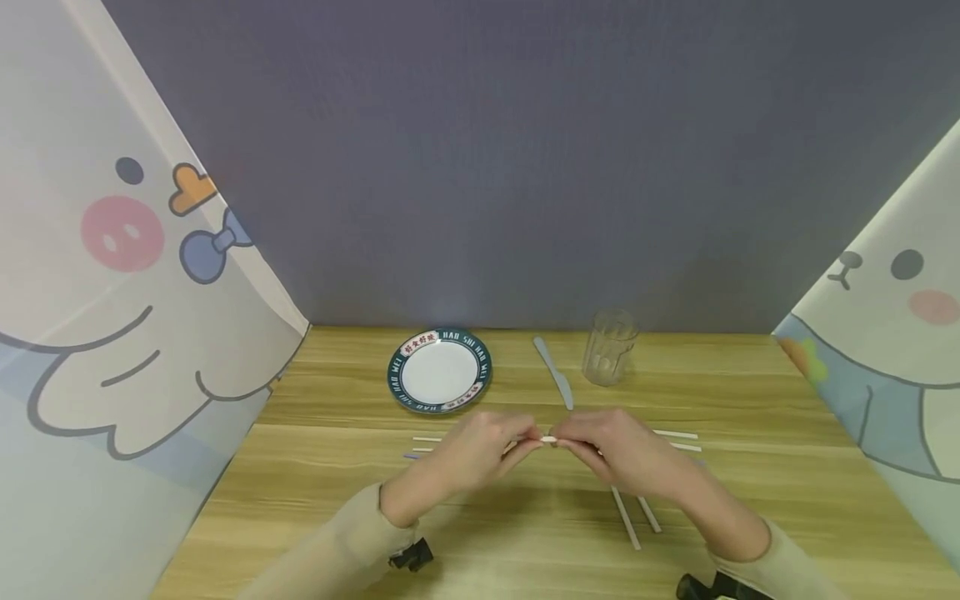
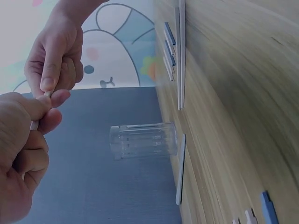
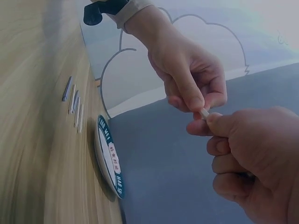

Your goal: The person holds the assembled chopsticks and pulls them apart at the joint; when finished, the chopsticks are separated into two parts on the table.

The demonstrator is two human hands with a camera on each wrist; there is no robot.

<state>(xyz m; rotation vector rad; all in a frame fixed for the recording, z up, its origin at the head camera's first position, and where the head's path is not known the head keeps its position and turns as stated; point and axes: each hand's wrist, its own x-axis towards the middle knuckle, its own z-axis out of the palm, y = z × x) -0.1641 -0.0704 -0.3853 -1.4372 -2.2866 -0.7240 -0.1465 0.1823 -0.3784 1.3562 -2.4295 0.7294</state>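
Above the table both hands meet fingertip to fingertip around a slim white stick. My left hand pinches it between thumb and fingers, and a bit of white shows below the fingers in the left wrist view. From the other side my right hand pinches it too, thumb on top. Only a short piece shows between the fingertips; I cannot tell whether it is one stick or two ends meeting. Under the right hand, two long white sticks lie on the wooden table.
White sticks and blue sticks lie to the right, with more white and a blue stick at left. Behind the hands stand a plate with a dark green rim, a pale table knife and a clear glass.
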